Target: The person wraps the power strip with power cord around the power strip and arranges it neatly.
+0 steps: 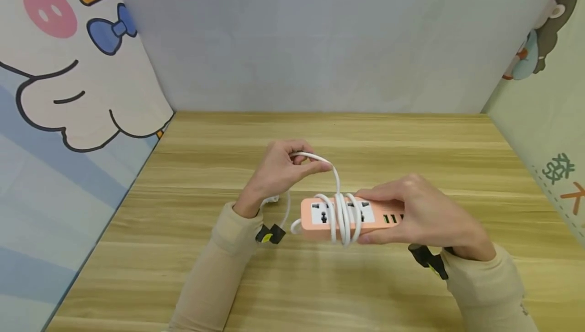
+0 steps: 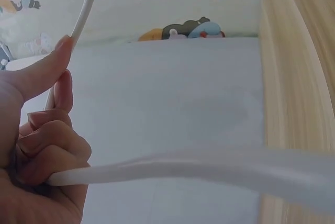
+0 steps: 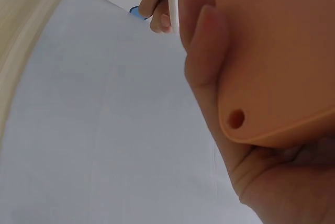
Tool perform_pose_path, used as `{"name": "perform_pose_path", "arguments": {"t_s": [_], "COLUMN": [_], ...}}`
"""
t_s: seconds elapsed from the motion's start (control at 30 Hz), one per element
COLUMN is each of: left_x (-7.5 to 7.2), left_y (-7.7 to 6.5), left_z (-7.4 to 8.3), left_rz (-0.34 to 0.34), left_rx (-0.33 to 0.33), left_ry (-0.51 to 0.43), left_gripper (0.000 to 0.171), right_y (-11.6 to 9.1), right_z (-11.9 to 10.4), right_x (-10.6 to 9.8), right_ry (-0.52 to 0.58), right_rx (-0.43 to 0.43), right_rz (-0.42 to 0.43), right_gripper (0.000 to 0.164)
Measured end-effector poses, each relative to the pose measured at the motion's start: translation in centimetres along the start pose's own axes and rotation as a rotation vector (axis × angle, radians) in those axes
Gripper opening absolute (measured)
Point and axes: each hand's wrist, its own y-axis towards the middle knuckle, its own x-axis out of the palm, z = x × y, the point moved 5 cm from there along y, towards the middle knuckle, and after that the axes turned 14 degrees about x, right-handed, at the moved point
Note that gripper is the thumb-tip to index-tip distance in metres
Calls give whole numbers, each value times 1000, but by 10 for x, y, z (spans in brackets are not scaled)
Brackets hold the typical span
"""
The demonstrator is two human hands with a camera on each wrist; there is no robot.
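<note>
An orange power strip (image 1: 315, 230) with white sockets is held above the table by my right hand (image 1: 429, 215), which grips its right end with thumb and fingers on opposite long sides. Several turns of white cord (image 1: 344, 220) wrap round its middle. From these turns the cord rises to my left hand (image 1: 283, 167), where thumb and forefinger pinch it. In the left wrist view the cord (image 2: 125, 172) also runs out from under the curled fingers. The right wrist view shows the strip's orange underside (image 3: 277, 67) with a small round hole near one corner.
The wood-grain table (image 1: 192, 144) lies beneath both hands. Past its far edge stands a plain pale wall (image 1: 311, 42). Cartoon-printed panels (image 1: 68, 119) flank the table. A loose tail of cord (image 1: 288, 210) hangs near the left wrist, with a white end partly hidden behind that wrist.
</note>
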Motion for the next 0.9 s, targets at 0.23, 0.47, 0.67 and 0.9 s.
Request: {"name": "perform_pose_path", "arguments": {"t_s": [0.23, 0.47, 0.67, 0.9], "left_x": [-1, -5, -5, -1], "left_y": [0, 0, 0, -2], "left_z": [6, 19, 26, 34], "left_rz": [-16, -5, -7, -14], "left_rx": [13, 38, 48, 83], "left_ry": [-13, 1, 10, 21], "left_gripper": [13, 14, 12, 12], "right_y": [1, 3, 6, 8], "right_z": [-3, -5, -3, -3], "right_x": [2, 5, 9, 14], "right_ry": [-60, -108, -150, -181], "right_rx": [-1, 17, 43, 49], "right_rz": [4, 9, 1, -1], "right_gripper": [38, 41, 46, 44]}}
